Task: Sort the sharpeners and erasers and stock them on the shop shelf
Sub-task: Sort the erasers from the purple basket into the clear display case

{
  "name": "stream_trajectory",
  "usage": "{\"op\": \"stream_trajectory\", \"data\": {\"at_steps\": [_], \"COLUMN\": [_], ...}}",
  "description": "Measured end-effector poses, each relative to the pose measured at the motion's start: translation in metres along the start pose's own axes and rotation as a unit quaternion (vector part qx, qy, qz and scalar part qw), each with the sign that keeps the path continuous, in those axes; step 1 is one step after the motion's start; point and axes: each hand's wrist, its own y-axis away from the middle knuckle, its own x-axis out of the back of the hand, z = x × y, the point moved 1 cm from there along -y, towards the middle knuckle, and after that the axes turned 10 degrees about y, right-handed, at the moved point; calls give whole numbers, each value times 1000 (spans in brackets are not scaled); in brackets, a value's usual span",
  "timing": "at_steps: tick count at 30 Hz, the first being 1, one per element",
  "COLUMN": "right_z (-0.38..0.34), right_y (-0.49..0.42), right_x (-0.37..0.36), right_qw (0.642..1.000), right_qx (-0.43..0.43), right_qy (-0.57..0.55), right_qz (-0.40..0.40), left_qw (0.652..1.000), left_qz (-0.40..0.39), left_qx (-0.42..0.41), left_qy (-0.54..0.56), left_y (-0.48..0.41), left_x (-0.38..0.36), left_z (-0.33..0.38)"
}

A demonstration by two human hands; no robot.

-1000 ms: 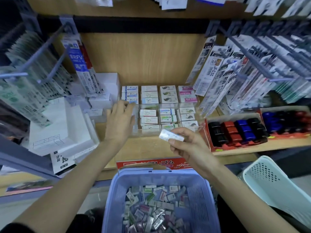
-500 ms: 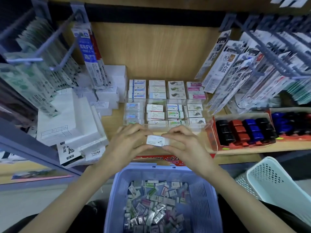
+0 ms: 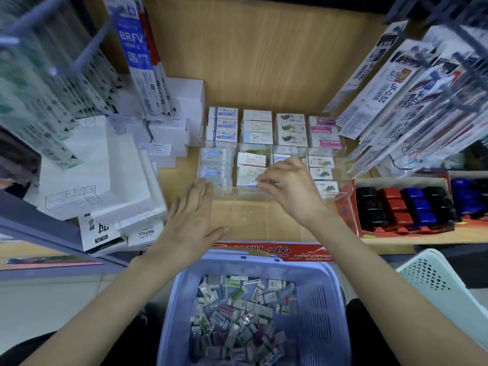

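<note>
Eraser (image 3: 248, 178) lay flat in the front slot of the clear tray's (image 3: 237, 195) second column, long axis left-right. Right hand (image 3: 290, 191) hovered over it, fingers (image 3: 264, 180) curled, tips at its right end; couldn't tell if they pinched it. Left hand (image 3: 192, 220) was flat, fingers straight and together, tips touching the tray's front-left corner. Basket (image 3: 317, 299) below the shelf (image 3: 264, 223) edge held loose packs (image 3: 237, 326). Bare shelf strip ran before the tray.

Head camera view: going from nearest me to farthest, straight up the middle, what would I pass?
Lilac plastic basket of loose wrapped erasers → red cardboard strip with white lettering → bare wooden shelf board → clear plastic tray of sorted erasers → wooden back panel.
</note>
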Motion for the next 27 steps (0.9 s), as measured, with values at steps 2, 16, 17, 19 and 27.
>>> {"op": "stream_trajectory", "data": {"at_steps": [2,16,17,19,27], "right_z": [1,-18,-21,-30,-55], "right_y": [1,2,4,8,31], "right_x": [0,18,26,38,17], "right_qw": [1000,995,985,955,946], "right_qx": [1,-33,-63,-101,-3], "right_qy": [12,-82,-158,-275,-319], "right_qz": [14,46,38,47,59], "left_qw": [1000,995,987,965,709], "left_qz": [15,83,130,171,92], "left_qx": [-2,-43,-72,-64,133], "left_qy": [4,29,62,188,687], "left_y": [1,3,3,5,5], "left_x": [2,14,17,27,33], "left_z": [2,9,11,21,38]}}
